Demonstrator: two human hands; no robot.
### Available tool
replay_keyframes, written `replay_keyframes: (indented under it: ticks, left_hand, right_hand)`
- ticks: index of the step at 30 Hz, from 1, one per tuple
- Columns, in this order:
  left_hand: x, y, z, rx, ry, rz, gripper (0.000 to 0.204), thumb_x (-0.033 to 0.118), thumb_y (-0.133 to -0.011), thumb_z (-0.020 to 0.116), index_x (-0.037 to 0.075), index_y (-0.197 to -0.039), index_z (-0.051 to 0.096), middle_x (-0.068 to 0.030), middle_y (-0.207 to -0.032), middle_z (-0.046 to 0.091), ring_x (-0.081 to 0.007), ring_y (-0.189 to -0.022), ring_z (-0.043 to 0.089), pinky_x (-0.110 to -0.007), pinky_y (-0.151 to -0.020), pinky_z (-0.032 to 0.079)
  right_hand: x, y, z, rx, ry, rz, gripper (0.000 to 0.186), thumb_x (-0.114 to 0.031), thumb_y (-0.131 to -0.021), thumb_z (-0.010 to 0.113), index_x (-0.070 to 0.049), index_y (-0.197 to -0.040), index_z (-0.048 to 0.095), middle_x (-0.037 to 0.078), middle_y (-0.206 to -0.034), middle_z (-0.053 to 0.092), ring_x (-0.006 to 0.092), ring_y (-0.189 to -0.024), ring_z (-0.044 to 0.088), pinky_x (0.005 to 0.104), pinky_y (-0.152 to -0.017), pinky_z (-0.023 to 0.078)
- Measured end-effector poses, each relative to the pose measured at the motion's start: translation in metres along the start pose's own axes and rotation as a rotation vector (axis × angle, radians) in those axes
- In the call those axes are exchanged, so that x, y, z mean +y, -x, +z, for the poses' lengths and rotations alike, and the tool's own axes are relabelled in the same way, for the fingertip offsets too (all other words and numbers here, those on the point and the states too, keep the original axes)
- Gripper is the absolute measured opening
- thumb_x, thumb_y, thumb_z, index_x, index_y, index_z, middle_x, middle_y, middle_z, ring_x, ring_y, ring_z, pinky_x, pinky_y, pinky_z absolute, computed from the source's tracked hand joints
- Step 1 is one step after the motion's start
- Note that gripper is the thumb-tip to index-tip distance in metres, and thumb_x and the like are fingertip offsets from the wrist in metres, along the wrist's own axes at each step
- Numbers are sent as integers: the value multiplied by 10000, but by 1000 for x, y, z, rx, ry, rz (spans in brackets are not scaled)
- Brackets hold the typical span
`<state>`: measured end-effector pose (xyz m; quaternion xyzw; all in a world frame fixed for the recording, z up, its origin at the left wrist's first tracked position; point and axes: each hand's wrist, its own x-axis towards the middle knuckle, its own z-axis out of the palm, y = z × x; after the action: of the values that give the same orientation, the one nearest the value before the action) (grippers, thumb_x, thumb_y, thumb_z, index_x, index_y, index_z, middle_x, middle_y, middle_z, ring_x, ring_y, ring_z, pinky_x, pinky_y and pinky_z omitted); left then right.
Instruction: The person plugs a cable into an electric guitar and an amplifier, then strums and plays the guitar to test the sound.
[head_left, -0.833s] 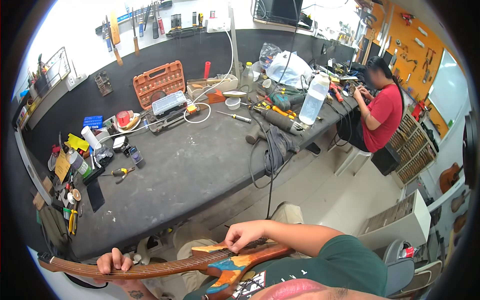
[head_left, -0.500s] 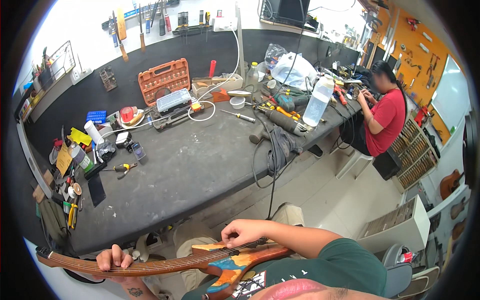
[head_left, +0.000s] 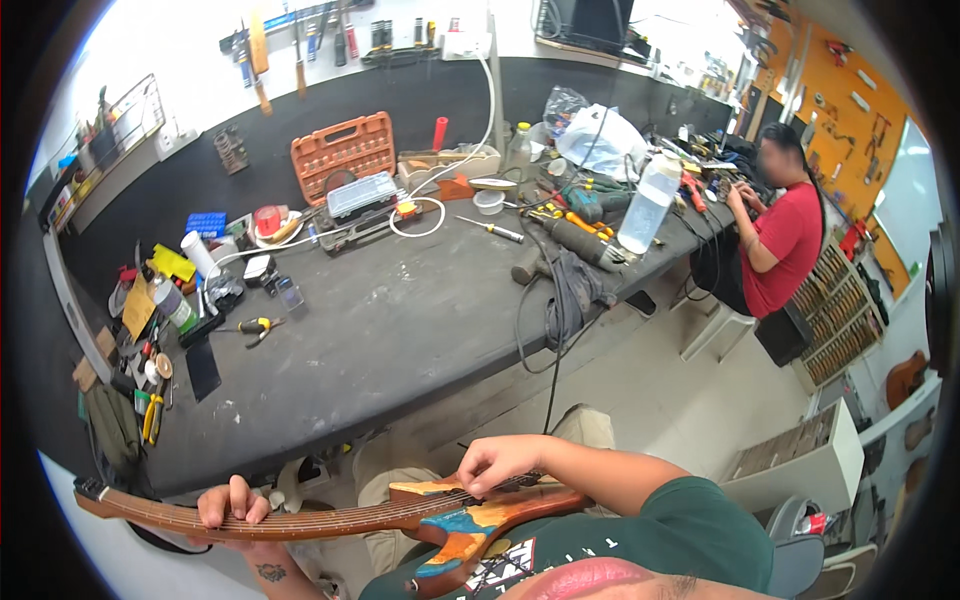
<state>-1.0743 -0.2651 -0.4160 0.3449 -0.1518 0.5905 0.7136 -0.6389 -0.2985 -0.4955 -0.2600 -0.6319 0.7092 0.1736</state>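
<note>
An electric guitar (head_left: 468,522) with an orange, tan and blue patterned body lies across my lap. Its long brown neck (head_left: 330,524) runs out to the left, ending in a dark tip. My left hand (head_left: 233,503) is wrapped round the neck near that end, with fingertips pressed on the strings and the thumb hidden behind. Over the strings at the body is my right hand (head_left: 498,464), its fingers curled in and thumb close to them. Whether a pick is between those fingertips cannot be made out.
Ahead stands a dark workbench (head_left: 370,345) with pliers (head_left: 258,328), a screwdriver (head_left: 490,229), an orange tool case (head_left: 345,160) and a water bottle (head_left: 650,205). A cable (head_left: 556,390) hangs off its front edge. At the right, a person in red (head_left: 785,240) sits working.
The whole view has shifted slightly, so the bench appears farther right. My right hand has moved a little to the right over the strings; my left hand keeps its hold on the neck.
</note>
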Motion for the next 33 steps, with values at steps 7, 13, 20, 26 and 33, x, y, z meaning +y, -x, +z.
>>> replay_keyframes:
  ticks: [7, 13, 20, 26, 33]
  left_hand:
    - [47, -11, 14, 11, -190, 129, 268, 238, -905, 862, 97, -1070, 705, 13, -1065, 711, -187, -863, 475, -375, -746, 595]
    - [50, -15, 9, -30, -122, 114, 242, 252, -892, 867, 96, -927, 685, -4, -1023, 736, -180, -824, 456, -375, -706, 595]
    - [48, -15, 11, -14, -130, 132, 232, 248, -898, 859, 90, -922, 690, -5, -1033, 742, -171, -820, 456, -373, -707, 603]
    - [55, -12, 7, -15, -162, 139, 244, 212, -913, 849, 82, -954, 646, -6, -1027, 701, -180, -833, 458, -359, -718, 584]
    - [76, -27, 68, 354, -483, 312, 276, 104, -1019, 696, 79, -958, 429, -39, -880, 449, -162, -797, 439, -288, -690, 446]
  right_hand:
    - [19, -4, -5, -4, 125, 79, 277, -264, -984, 664, 5, -964, 729, 122, -813, 722, 236, -761, 657, 412, -748, 525]
    - [29, -13, 2, 359, 482, 140, 235, -243, -970, 684, -17, -986, 746, 138, -887, 759, 268, -814, 696, 430, -744, 535]
    - [18, -2, -5, -19, -50, 38, 234, -233, -966, 687, 0, -967, 702, 43, -806, 679, 146, -776, 606, 366, -723, 496]
    - [10, -13, 16, 326, 333, 55, 241, -246, -1008, 696, -8, -1036, 670, 47, -810, 658, 140, -770, 605, 346, -728, 493]
    - [20, -10, 4, 8, -54, 30, 260, -258, -1009, 670, -9, -937, 693, 58, -806, 674, 134, -769, 626, 342, -697, 500]
